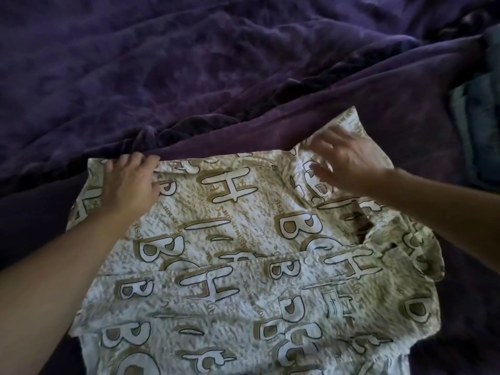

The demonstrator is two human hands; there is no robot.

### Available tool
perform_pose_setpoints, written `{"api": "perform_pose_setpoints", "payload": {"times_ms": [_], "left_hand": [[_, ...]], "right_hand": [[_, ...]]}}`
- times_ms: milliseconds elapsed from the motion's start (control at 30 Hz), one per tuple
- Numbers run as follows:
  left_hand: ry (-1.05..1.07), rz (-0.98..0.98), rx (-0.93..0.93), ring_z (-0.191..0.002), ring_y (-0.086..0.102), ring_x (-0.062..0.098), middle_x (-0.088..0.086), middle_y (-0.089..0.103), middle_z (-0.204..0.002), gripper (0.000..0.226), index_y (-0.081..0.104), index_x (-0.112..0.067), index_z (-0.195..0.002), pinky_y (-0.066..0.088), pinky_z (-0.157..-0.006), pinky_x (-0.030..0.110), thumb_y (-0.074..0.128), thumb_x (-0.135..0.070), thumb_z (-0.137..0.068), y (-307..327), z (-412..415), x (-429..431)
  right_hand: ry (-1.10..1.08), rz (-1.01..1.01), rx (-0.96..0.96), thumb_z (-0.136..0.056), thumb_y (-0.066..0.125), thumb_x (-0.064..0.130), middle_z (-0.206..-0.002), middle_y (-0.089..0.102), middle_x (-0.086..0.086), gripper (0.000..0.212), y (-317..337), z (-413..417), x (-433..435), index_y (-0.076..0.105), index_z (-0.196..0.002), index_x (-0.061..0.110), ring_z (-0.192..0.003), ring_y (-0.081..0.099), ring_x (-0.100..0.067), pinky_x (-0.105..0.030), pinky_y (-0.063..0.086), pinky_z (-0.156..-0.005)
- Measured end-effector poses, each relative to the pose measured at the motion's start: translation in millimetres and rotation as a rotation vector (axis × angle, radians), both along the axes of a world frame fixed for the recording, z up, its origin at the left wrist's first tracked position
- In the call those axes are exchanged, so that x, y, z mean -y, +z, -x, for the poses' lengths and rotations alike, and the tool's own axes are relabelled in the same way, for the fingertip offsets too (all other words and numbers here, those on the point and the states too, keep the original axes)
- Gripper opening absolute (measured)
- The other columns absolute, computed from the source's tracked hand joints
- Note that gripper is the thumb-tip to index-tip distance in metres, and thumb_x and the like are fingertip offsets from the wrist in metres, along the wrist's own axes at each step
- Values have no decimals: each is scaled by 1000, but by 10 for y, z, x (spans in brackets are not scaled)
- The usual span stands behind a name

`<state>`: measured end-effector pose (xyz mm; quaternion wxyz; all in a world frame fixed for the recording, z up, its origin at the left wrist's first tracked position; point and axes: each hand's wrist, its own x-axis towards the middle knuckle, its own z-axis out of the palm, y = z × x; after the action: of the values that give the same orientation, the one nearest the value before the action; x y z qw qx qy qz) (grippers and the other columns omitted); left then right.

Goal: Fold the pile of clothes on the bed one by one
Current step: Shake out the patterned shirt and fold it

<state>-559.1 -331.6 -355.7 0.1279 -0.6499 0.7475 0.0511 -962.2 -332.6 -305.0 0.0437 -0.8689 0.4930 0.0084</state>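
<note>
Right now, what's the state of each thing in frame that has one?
patterned garment: spread out on the blanket, far right corner bunched up.
left hand: rests on the garment's far left edge; grip unclear.
right hand: fingers spread, motion-blurred, at the bunched corner.
purple blanket: rumpled, with a creased ridge beyond the garment.
bluish clothes: at the right edge, apparently stacked; too blurred for detail.

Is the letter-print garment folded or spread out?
Spread: the garment lies mostly flat on the purple blanket, left hand and right hand at its far edge.
</note>
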Motion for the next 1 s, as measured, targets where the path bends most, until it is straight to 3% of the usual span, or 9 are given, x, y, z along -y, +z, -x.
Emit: {"api": "perform_pose_setpoints", "payload": {"times_ms": [100, 167, 233, 367, 467, 600, 733, 867, 1000], "left_hand": [[45, -70, 18, -115, 50, 36, 15, 59, -122, 65, 51, -17, -130, 30, -103, 50, 66, -53, -78, 45, -102, 107], [139, -109, -55, -112, 54, 35, 12, 63, -118, 68, 55, -23, -123, 33, -99, 46, 50, -74, -78, 94, -196, 183], [300, -181, -200, -101, 60, 33, 8, 66, -109, 65, 61, -29, -112, 43, -90, 43, 41, -80, -77, 171, -316, 235], [267, -299, -195, -86, 60, 28, 4, 67, -94, 26, 67, -28, -86, 45, -71, 32, 73, -51, -75, 290, -473, 34], [236, -233, -142, -91, 59, 29, 4, 67, -92, 13, 62, -26, -74, 42, -72, 34, 73, -34, -77, 374, -480, -267], [47, -4, -119, -97, 51, 31, 5, 60, -82, 28, 52, -19, -65, 34, -81, 42, 78, -29, -70, 683, -559, -777], [-7, 81, -226, -75, 53, 32, 2, 48, -66, 44, 37, -18, -59, 38, -65, 40, 78, -3, -61, 1048, -580, -1485], [23, 61, -233, -71, 57, 34, 10, 53, -78, 21, 57, -5, -69, 40, -50, 35, 73, 6, -62, 1060, -561, -2326], [52, -71, -131, -80, 58, 37, 12, 55, -87, 17, 64, -1, -80, 46, -50, 40, 72, 4, -66, 739, -569, -3079]], "right_hand": [[-107, -285, -230, -77, 70, 52, -147, 41, -7, 83, -134, -214, 451, 31, -147, 26, -138, 34, -27, -46, 26, -111], [-134, -358, -381, -72, 72, 59, -136, 51, -7, 89, -224, -278, 623, 30, -145, 31, -125, 48, -28, -44, 33, -106], [-178, -367, -395, -70, 75, 55, -123, 61, -7, 79, -232, -269, 681, 41, -138, 33, -109, 59, -30, -37, 43, -83], [-194, -395, -476, -80, 69, 44, -108, 67, -7, 46, -116, -134, 498, 59, -122, 28, -99, 64, -30, -34, 45, -73], [-222, -370, -340, -86, 61, 33, -106, 67, -8, 28, 38, 21, 195, 66, -112, 25, -95, 63, -33, -38, 50, -76], [-213, -157, -107, -80, 66, 16, -99, 58, -8, 29, 313, 219, -354, 62, -109, 17, -79, 62, -37, -41, 48, -65], [-203, -3, -51, -71, 73, 9, -91, 59, -12, 35, 524, 362, -1097, 56, -103, 11, -65, 61, -42, -43, 46, -56], [-222, 21, -34, -65, 74, 5, -86, 60, -8, 34, 529, 408, -1984, 55, -93, 12, -61, 58, -34, -35, 38, -50], [-263, -138, -100, -69, 75, 10, -88, 58, -7, 34, 232, 402, -2819, 56, -97, 11, -70, 62, -31, -38, 47, -47]]}}
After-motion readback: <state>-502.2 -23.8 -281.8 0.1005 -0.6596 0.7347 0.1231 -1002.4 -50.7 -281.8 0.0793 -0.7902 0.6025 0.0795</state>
